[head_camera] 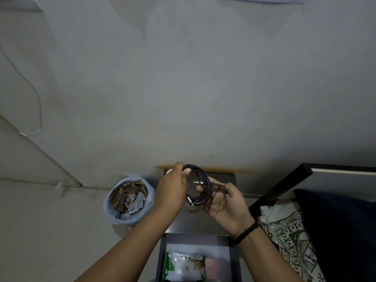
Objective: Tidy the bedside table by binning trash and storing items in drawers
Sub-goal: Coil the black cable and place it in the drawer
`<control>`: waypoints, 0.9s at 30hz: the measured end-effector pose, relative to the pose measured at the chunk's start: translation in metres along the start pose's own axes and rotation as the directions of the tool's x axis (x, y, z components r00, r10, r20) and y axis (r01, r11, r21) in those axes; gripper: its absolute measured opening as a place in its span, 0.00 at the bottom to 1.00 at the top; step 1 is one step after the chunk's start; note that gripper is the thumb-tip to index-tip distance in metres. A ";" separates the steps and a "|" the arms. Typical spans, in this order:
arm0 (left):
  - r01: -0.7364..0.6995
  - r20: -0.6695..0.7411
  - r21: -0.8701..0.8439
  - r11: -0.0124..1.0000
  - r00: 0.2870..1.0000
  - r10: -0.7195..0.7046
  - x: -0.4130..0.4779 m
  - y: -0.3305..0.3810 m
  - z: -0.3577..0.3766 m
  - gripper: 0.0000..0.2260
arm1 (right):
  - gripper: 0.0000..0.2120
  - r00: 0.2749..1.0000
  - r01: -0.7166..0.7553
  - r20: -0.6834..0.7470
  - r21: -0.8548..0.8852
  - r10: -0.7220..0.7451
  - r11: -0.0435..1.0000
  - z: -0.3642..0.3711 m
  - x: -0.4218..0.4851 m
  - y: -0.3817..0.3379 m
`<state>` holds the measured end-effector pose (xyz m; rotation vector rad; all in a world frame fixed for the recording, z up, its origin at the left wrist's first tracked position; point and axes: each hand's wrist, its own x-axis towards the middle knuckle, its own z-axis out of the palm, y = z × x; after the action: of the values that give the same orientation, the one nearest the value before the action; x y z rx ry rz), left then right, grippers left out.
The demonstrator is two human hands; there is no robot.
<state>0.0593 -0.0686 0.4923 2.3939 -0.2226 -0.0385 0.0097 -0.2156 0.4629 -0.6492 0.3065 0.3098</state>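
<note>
Black coiled cable is gripped by both the left hand and right hand above the bedside table. The lined bin stands left of that table.

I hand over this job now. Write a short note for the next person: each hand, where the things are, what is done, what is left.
The left hand pinches the top of the coiled black cable; the right hand holds its lower side, fingers curled round it, above the bedside table.
The bin, left of the table, holds cardboard and wrappers.
The drawer is open, with a wipes pack and a pink item inside.
Done: some trash binned, two items stored.
Left: probably the cable into the drawer, the clear object under the hands (unclear what), then close the drawer.
</note>
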 end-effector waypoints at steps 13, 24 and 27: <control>0.125 -0.016 -0.065 0.990 0.992 -0.127 0.001 -0.012 0.009 0.11 | 0.14 1.000 0.016 -0.003 -0.575 -0.021 0.818 0.011 -0.014 -0.005; 0.071 -0.028 0.000 0.998 0.997 -0.071 -0.006 -0.012 0.007 0.15 | 0.10 0.988 -0.020 -0.153 -0.310 -0.029 0.950 0.018 -0.007 -0.003; 0.070 -0.026 0.022 0.997 0.997 -0.070 -0.008 -0.010 0.009 0.14 | 0.11 0.986 -0.024 -0.158 -0.422 -0.048 0.906 0.023 -0.011 -0.004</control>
<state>0.0525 -0.0654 0.4788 2.4234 -0.1279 -0.0390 0.0055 -0.2064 0.4866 -1.1104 0.3987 0.3136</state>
